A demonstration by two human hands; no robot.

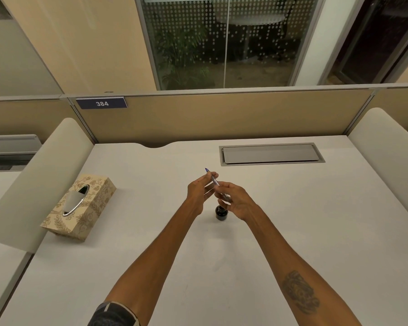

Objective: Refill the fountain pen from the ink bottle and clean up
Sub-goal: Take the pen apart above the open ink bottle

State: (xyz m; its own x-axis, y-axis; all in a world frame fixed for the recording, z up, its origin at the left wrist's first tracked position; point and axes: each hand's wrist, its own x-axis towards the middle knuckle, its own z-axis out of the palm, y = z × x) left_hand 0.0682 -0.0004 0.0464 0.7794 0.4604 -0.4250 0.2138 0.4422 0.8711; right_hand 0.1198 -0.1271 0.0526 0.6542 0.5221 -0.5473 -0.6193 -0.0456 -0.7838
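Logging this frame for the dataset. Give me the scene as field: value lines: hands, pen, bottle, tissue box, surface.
left hand: fingertips pinch the pen near its front end
right hand: grips the pen's rear part
pen: held above the desk between both hands, blue tip pointing away and up
ink bottle: dark, upright on the desk, just below the right hand; whether it is capped is hidden
tissue box: patterned, to the left, one tissue sticking out
desk: white, with a closed cable tray at the back

Ink bottle (221, 214) mid-desk (292, 231) under hands w/ pen (214, 181); tissue box (80, 208) left, prob. cable hatch (271, 154) behind.
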